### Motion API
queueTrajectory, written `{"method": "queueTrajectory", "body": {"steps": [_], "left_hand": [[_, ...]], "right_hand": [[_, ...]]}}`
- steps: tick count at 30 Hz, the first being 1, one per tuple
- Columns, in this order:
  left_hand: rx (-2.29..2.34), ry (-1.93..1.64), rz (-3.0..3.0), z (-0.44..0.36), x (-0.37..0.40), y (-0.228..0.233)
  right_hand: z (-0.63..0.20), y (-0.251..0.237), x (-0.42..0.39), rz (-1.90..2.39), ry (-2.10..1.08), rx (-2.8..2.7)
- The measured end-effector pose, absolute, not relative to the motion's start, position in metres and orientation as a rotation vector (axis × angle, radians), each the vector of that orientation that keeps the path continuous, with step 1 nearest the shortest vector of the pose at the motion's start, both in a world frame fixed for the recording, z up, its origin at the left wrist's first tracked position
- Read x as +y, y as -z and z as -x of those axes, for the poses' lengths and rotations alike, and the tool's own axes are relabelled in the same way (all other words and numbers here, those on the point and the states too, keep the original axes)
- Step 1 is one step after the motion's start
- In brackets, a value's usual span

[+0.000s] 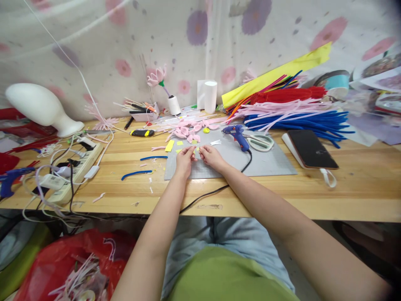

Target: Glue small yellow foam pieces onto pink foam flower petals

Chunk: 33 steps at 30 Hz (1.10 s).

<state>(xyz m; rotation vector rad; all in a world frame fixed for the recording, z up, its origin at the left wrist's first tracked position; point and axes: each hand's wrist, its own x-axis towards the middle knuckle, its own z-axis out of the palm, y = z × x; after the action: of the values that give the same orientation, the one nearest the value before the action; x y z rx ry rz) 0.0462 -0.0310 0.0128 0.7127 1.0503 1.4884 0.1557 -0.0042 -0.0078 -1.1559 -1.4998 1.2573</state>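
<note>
My left hand point(186, 158) and my right hand point(210, 156) are close together over the grey mat point(257, 165), fingertips pinched. Whatever lies between the fingers is too small to name; a bit of yellow shows there. Just behind the hands lie pink fuzzy petal shapes point(184, 130) and a round yellow piece point(206, 130). Beside my left hand is a yellow paper rectangle point(169, 146) with smaller yellow scraps. A blue glue gun point(236, 136) rests on the mat to the right, touching or overlapping the scissors point(261, 142). Small white strips point(216, 142) lie near my right hand.
Blue pipe cleaners point(136, 174) lie left of the mat. Bundled blue stems point(297, 124) and a phone point(308, 148) are at right. A power strip point(78, 171) with tangled cables, a second glue gun point(12, 180) and a white foam head point(44, 106) stand left. A black cord point(203, 195) crosses the front.
</note>
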Motion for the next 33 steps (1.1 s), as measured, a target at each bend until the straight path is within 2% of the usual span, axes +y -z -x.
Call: {"method": "queueTrajectory", "body": {"steps": [18, 33], "left_hand": [[1.045, -1.482, -0.724, -0.047, -0.032, -0.013], [1.076, -1.477, -0.709, -0.048, -0.033, -0.016]], "right_hand": [[-0.155, 0.009, -0.004, 1.264, -1.156, -1.413], [-0.156, -0.006, -0.010, 1.156, -1.500, -1.174]]}}
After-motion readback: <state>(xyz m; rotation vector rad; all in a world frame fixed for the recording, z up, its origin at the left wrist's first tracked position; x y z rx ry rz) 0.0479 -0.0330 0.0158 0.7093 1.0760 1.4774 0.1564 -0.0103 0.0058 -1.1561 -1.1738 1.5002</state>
